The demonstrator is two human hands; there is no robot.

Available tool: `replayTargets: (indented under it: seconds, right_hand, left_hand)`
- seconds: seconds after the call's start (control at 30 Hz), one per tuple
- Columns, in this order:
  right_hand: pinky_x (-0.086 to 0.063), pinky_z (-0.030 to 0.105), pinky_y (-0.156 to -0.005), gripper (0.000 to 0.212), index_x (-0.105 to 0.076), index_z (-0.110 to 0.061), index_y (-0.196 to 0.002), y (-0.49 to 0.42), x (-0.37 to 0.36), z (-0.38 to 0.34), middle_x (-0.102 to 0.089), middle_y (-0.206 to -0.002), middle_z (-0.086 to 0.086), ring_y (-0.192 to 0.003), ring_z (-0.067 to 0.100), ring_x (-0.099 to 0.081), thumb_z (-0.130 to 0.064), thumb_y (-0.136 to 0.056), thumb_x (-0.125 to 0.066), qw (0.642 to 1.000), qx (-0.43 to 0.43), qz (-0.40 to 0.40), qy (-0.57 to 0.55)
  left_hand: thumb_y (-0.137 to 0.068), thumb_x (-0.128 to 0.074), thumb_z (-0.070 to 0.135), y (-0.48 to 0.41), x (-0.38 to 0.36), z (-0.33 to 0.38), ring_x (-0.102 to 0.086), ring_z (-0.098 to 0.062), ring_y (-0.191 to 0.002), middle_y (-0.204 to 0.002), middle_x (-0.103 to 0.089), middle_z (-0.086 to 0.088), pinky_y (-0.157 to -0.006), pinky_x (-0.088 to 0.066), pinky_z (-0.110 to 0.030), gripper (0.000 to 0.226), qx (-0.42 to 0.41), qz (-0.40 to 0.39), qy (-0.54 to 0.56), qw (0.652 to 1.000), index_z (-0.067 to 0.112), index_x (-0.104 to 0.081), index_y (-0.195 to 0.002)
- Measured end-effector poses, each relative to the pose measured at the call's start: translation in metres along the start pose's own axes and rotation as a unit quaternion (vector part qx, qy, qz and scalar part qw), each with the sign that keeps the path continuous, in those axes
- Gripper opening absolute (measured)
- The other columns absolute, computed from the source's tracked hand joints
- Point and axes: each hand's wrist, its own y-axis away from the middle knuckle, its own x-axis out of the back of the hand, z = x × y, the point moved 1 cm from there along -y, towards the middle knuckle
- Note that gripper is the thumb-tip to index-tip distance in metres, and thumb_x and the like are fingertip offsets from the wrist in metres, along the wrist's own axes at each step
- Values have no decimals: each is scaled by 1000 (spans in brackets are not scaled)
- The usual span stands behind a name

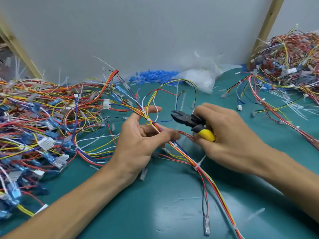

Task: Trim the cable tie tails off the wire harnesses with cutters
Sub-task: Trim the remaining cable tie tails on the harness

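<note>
A wire harness of red, yellow, white and blue wires runs diagonally across the green mat. My left hand pinches it between thumb and fingers, just below a white cable tie. Gripped in my right hand are cutters with dark jaws and yellow handles. The jaws are slightly apart and point left at that tie, a short gap from it. Another cable tie with a tail sticking out sits lower on the harness.
A big pile of harnesses covers the left of the green mat. A second pile lies at the back right. Blue terminal sleeves and a clear plastic bag sit by the grey wall. Cut tie tails are scattered around.
</note>
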Motion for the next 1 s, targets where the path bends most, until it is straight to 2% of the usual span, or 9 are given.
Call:
replayTargets:
  seconds: [0.1, 0.3, 0.47, 0.57, 0.67, 0.73, 0.8, 0.9, 1.0]
  right_hand:
    - [-42, 45, -63, 10, -32, -32, -79, 0, 12, 3, -44, -77, -11, -76, 28, -44, -36, -77, -41, 994, -39, -69, 74]
    - [-28, 39, -58, 26, -31, -32, -78, 3, 10, 3, -42, -80, -11, -77, 28, -45, -23, -82, -55, 983, -47, -125, 124]
    - [-43, 44, -64, 16, -45, -29, -80, 3, 10, 3, -49, -81, -7, -77, 29, -51, -21, -87, -56, 985, -55, -131, 99]
    - [-48, 48, -65, 9, -57, -22, -79, 4, 11, 2, -53, -75, 0, -75, 30, -53, -24, -87, -56, 984, -62, -128, 103]
    - [-39, 41, -49, 23, -54, -16, -67, 5, 13, 0, -44, -58, 8, -58, 30, -43, -26, -86, -61, 984, -72, -109, 119]
    - [-27, 37, -43, 30, -53, -12, -61, 4, 15, -1, -35, -52, 13, -53, 28, -27, -25, -85, -67, 986, -88, -99, 103]
    - [-27, 42, -43, 24, -59, -10, -63, 4, 17, -2, -36, -57, 20, -55, 24, -21, -20, -82, -71, 988, -101, -94, 74]
    - [-43, 44, -45, 14, -69, -6, -74, 3, 18, -3, -50, -64, 25, -54, 32, -34, -19, -79, -71, 988, -116, -92, 37]
    - [-53, 46, -51, 24, -69, -3, -76, 3, 20, -3, -60, -60, 20, -60, 38, -58, -27, -73, -69, 984, -132, -118, 8]
  left_hand:
    - [-78, -80, 8, 0, 2, -1, -77, -34, -87, -81, -79, -15, -68, -55, -22, 56, -2, 7, 3, 1000, 15, -51, -125]
    - [-87, -77, -4, 2, 2, 0, -75, -27, -81, -78, -78, -12, -69, -55, -22, 50, -20, 9, -19, 1000, 13, -50, -125]
    - [-86, -75, -10, 3, -2, -1, -78, -30, -82, -72, -75, -4, -71, -55, -21, 49, -39, 10, -41, 998, 13, -49, -122]
    - [-85, -76, -10, 4, -5, -2, -70, -49, -83, -74, -72, -4, -76, -54, -35, 50, -47, 19, -49, 998, 17, -51, -120]
    - [-83, -80, -4, 5, -5, -3, -71, -48, -86, -76, -74, -3, -81, -56, -45, 53, -56, 17, -54, 997, 18, -50, -121]
    - [-80, -78, 7, 5, -3, -3, -75, -39, -83, -76, -76, -3, -75, -57, -36, 51, -47, 15, -50, 998, 17, -49, -121]
    - [-82, -75, 17, 3, -1, -2, -74, -30, -71, -77, -78, -11, -63, -54, -28, 42, -13, 2, -50, 999, 11, -57, -118]
    - [-87, -70, 30, 1, 2, -2, -68, -26, -57, -74, -76, -20, -53, -45, -28, 30, 35, -50, -50, 997, 0, -76, -83]
    - [-90, -66, 26, 2, 3, -1, -63, -20, -47, -65, -72, -13, -46, -41, -24, 28, 25, -72, -36, 996, 3, -78, -79]
